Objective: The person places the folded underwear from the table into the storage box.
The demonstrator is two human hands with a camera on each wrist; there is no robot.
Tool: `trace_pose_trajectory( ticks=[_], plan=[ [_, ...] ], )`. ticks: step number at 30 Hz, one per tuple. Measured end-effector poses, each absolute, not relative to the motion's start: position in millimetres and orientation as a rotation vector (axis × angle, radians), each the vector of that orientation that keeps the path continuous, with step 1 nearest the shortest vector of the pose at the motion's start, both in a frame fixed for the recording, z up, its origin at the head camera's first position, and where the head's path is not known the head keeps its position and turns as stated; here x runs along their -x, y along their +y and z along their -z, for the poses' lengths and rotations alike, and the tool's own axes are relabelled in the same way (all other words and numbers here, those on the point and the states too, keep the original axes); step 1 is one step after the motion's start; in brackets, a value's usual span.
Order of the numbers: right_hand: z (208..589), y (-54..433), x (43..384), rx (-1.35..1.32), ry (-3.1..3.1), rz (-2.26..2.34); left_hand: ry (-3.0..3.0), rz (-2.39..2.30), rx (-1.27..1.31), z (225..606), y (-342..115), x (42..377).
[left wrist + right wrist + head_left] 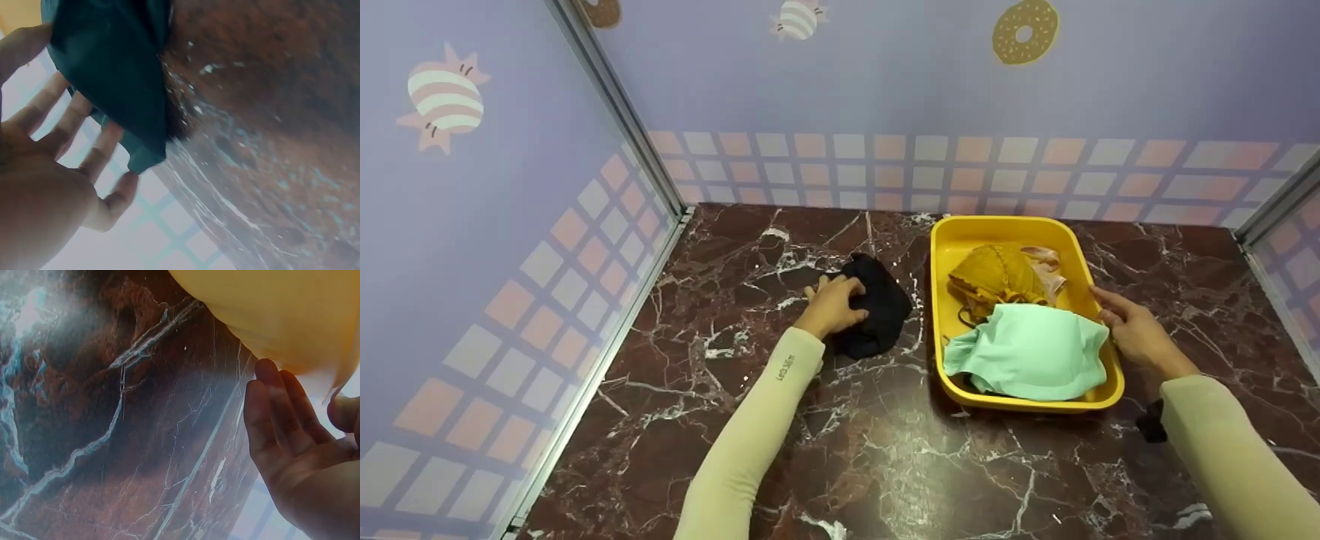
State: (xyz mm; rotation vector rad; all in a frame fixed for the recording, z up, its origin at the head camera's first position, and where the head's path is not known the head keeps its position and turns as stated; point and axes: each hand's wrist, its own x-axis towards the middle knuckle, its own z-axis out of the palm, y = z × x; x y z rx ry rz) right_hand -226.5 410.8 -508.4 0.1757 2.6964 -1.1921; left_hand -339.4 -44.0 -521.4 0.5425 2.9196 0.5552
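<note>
My left hand point(835, 306) lies over the left part of a crumpled black cloth point(885, 307), thumb and fingers spread apart. In the left wrist view the fingers are fairly straight and the cloth point(121, 73) hides their tips. My right hand point(1140, 337) touches the right side of a yellow plastic tub point(936, 300). In the right wrist view its fingers point(270, 399) extend against the tub's outer wall point(270, 315), with the thumb close by the rim. Inside the tub lie a mint-green cloth piece point(1031, 352), a mustard-yellow gathered garment point(994, 274) and a beige piece point(1046, 262).
Everything stands on a dark red marbled tabletop point(915, 465) with white veins. Purple panels with pink and white squares point(855, 176) border it behind and at both sides. A small black object point(1151, 421) shows by the right wrist.
</note>
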Motion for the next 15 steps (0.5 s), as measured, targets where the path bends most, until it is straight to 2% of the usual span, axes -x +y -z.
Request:
trace_pose_trajectory(
  ticks=[15],
  plan=[
    [505.0,417.9,230.4,-0.215,2.517,1.342,2.857,-0.682,-0.431,536.7,-66.3,338.2]
  ],
)
